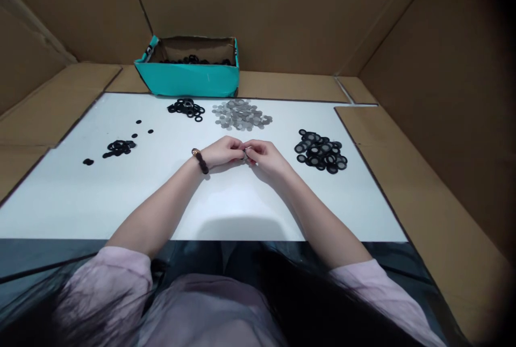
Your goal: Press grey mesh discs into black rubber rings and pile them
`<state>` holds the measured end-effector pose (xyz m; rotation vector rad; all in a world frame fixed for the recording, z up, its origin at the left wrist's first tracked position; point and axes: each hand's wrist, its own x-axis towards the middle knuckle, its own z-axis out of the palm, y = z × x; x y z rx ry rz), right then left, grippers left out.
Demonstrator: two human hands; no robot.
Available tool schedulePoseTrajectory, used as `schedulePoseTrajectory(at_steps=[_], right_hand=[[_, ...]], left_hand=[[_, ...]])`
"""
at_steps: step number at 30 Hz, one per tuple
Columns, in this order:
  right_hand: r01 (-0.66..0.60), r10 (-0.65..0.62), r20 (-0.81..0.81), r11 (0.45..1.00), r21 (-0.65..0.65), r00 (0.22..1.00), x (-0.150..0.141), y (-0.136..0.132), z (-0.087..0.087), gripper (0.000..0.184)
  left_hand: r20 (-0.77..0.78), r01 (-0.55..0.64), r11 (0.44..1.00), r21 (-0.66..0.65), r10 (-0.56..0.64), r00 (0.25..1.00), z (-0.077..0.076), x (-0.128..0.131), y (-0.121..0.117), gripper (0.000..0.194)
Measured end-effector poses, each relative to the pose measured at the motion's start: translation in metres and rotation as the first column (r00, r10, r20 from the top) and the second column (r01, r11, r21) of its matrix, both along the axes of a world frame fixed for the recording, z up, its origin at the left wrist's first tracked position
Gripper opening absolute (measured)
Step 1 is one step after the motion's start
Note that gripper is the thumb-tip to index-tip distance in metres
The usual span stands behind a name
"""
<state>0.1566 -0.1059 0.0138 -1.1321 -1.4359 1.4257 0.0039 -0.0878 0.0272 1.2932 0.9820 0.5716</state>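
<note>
My left hand (224, 151) and my right hand (264, 156) meet at the middle of the white sheet (226, 207), fingers pinched together around a small part (246, 150) that I cannot make out clearly. A beaded bracelet (200, 160) sits on my left wrist. Just beyond my hands lies a heap of grey mesh discs (241, 114). A pile of black rings with mesh centres (321, 151) lies to the right of my right hand. Plain black rings (187, 108) are heaped behind my left hand.
A teal box (189, 78) holding more black rings stands at the back. A smaller cluster of black rings (118, 147) and several stray pieces lie at the left. Cardboard walls (423, 67) enclose the work surface on three sides.
</note>
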Motion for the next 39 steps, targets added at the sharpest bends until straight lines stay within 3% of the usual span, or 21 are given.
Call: schedulePoseTrajectory(at_steps=[3,6,9,14,17,21,23,27,29,31,32,33,35,36,37,39], right_hand=[[-0.026,0.026,0.0,1.0,-0.001,1.0,0.002,0.001,0.001,0.017],[0.066,-0.065,-0.05,0.997,0.031,0.997,-0.001,0.0,0.0,0.024],[0.137,-0.133,-0.085,0.99,0.044,0.987,-0.004,0.0,-0.003,0.02],[-0.023,0.023,-0.026,1.0,-0.016,0.999,0.004,0.005,-0.003,0.009],[-0.055,0.055,-0.023,0.998,-0.026,0.998,0.007,0.006,-0.002,0.014],[0.033,-0.033,-0.057,0.999,0.006,0.998,0.004,0.005,-0.002,0.023],[0.022,-0.021,-0.043,0.999,0.023,0.999,0.003,0.004,-0.003,0.019],[-0.154,0.149,0.08,0.986,0.057,0.986,0.008,0.004,-0.002,0.012],[-0.139,0.124,0.139,0.985,0.104,0.983,0.011,0.006,0.0,0.014],[-0.06,0.028,0.188,0.985,0.163,0.982,0.016,0.008,0.004,0.015],[-0.02,-0.02,0.209,0.982,0.188,0.978,0.019,0.01,0.006,0.015],[0.011,-0.059,0.229,0.978,0.207,0.972,0.024,0.013,0.008,0.016],[0.044,-0.114,0.279,0.969,0.244,0.954,0.038,0.018,0.013,0.018],[0.054,-0.138,0.312,0.963,0.264,0.94,0.048,0.02,0.016,0.018],[0.065,-0.168,0.355,0.957,0.284,0.919,0.059,0.022,0.018,0.017],[0.128,-0.277,0.449,0.934,0.334,0.85,0.083,0.025,0.019,0.015]], left_hand=[[0.113,-0.124,0.992,-0.024,0.126,0.986,-0.004,0.004,-0.001,0.016],[0.231,-0.163,0.985,-0.057,0.172,0.958,-0.008,0.01,-0.002,0.015],[0.204,-0.125,0.992,-0.035,0.129,0.971,-0.008,0.007,-0.001,0.021],[-0.053,-0.004,0.996,0.09,0.009,0.999,-0.003,0.0,0.001,0.012],[0.053,-0.085,0.996,0.037,0.083,0.995,-0.004,0.005,0.0,0.013],[0.146,-0.148,0.989,-0.024,0.15,0.978,-0.005,0.008,-0.002,0.019],[0.107,-0.081,0.997,-0.011,0.082,0.991,-0.003,0.005,-0.002,0.017],[-0.062,0.152,0.986,0.061,-0.148,0.987,0.002,-0.005,-0.001,0.007],[-0.138,0.165,0.98,0.111,-0.15,0.979,0.003,-0.008,0.003,0.01],[-0.187,0.046,0.972,0.232,-0.002,0.982,0.003,-0.013,0.011,0.012],[-0.203,-0.06,0.942,0.33,0.133,0.97,0.002,-0.017,0.016,0.011],[-0.206,-0.19,0.877,0.441,0.304,0.93,0.001,-0.022,0.021,0.01],[-0.228,-0.357,0.671,0.65,0.62,0.75,-0.003,-0.036,0.032,0.011],[-0.271,-0.356,0.601,0.715,0.709,0.651,-0.005,-0.043,0.036,0.015],[-0.315,-0.334,0.562,0.757,0.761,0.567,-0.008,-0.05,0.041,0.019],[-0.397,-0.305,0.557,0.773,0.799,0.453,-0.015,-0.063,0.048,0.026]])
